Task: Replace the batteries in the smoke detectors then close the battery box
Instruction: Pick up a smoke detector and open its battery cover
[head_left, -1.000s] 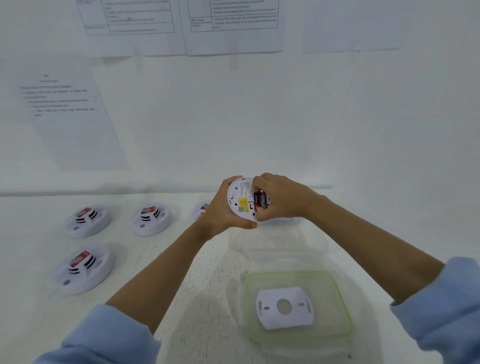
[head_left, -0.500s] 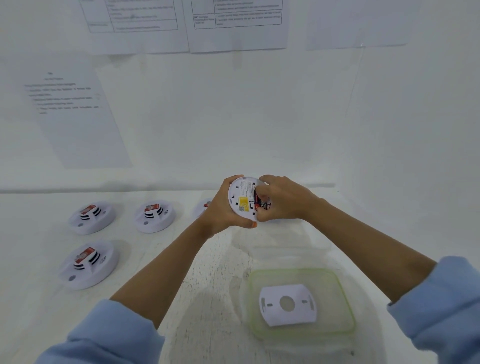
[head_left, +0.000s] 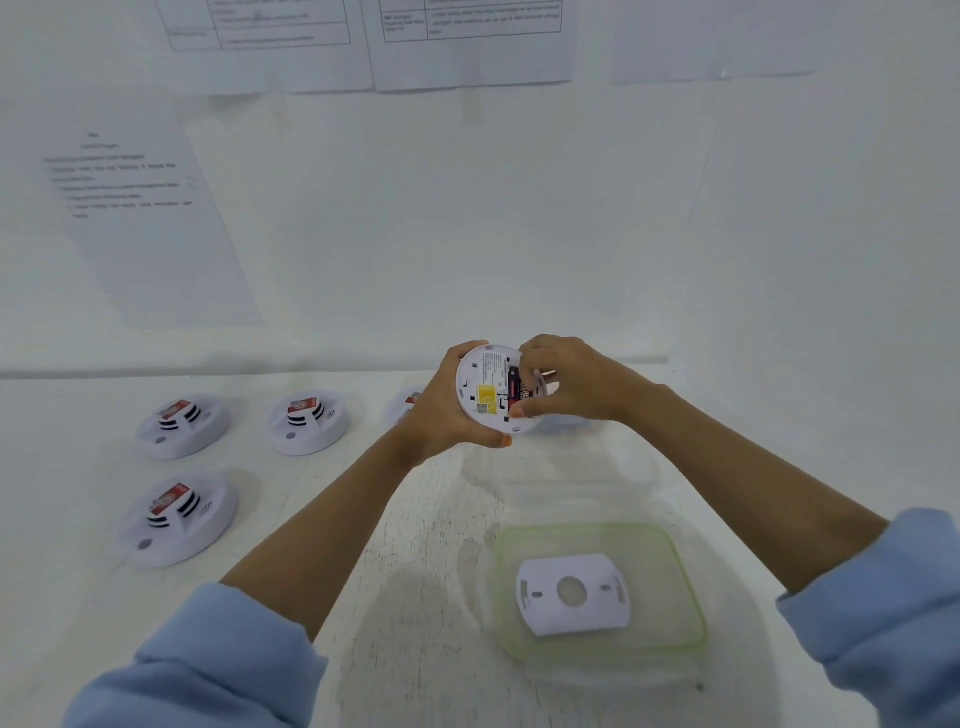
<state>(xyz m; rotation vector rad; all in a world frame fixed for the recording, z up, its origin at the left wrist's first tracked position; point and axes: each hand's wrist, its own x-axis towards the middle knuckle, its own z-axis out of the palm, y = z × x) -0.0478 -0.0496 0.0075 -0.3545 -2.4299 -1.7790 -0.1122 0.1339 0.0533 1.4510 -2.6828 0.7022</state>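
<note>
I hold a white round smoke detector (head_left: 485, 395) in the air, its back with a yellow label facing me. My left hand (head_left: 441, 410) grips its left rim. My right hand (head_left: 566, 384) curls over its right side, with fingers and thumb pinching a dark red battery (head_left: 517, 392) sitting in the compartment. A clear battery box (head_left: 566, 467) lies on the table just below and behind my hands, its contents hard to make out. Nearer me lies its green-rimmed lid (head_left: 680, 571) with a white mounting plate (head_left: 571, 592) on it.
Three white detectors stand on the white table at the left (head_left: 182, 426), (head_left: 309, 421), (head_left: 179, 517); another (head_left: 408, 402) is half hidden behind my left hand. Printed sheets (head_left: 130, 208) hang on the wall behind.
The detector stays in both hands at about the same place. My right fingers have shifted slightly over the battery, covering more of it.
</note>
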